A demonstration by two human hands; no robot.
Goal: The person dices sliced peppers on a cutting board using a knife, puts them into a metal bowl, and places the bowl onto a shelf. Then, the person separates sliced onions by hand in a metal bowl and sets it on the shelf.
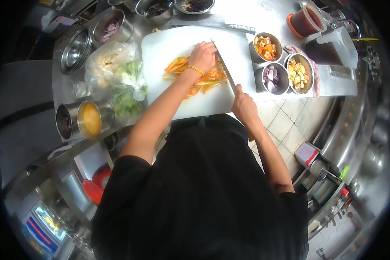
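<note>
vegetable strips [210, 80]: orange (some green) | cutting board [160, 43]: white | wristband [196, 69]: yellow | shirt [199, 195]: black

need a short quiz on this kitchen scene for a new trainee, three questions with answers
1. Multiple choice: what does the right hand hold?
a) a ladle
b) a knife
c) a peeler

2. True or false: the pot of yellow contents stands on the white cutting board.

3. Fill the gap: the left hand, on the vegetable strips, has a ____ band at its wrist.

Key:
1. b
2. False; it stands off the board, to the person's left.
3. yellow
</note>
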